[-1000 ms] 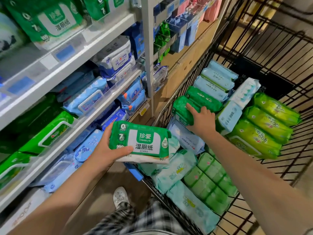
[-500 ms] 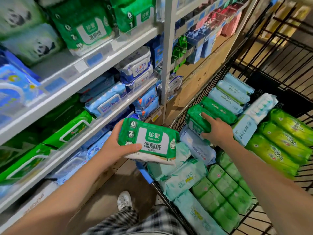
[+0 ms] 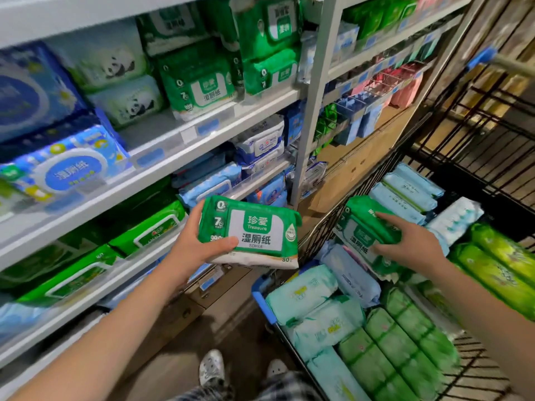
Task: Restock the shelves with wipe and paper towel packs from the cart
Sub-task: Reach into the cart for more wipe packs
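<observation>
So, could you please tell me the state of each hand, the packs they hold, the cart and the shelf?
left hand: grips the green wipe pack, in the air between shelves and cart.
green wipe pack: label up, off the shelf.
right hand: grips the second green pack.
second green pack: tilted, among the cart's packs.
cart: loaded with packs.
shelf: partly stocked, bare patch showing.

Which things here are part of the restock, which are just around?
Job: left hand, green wipe pack it holds; right hand, second green pack it grips; cart; shelf.
Around: pink packs, cardboard boxes, shoes.
</observation>
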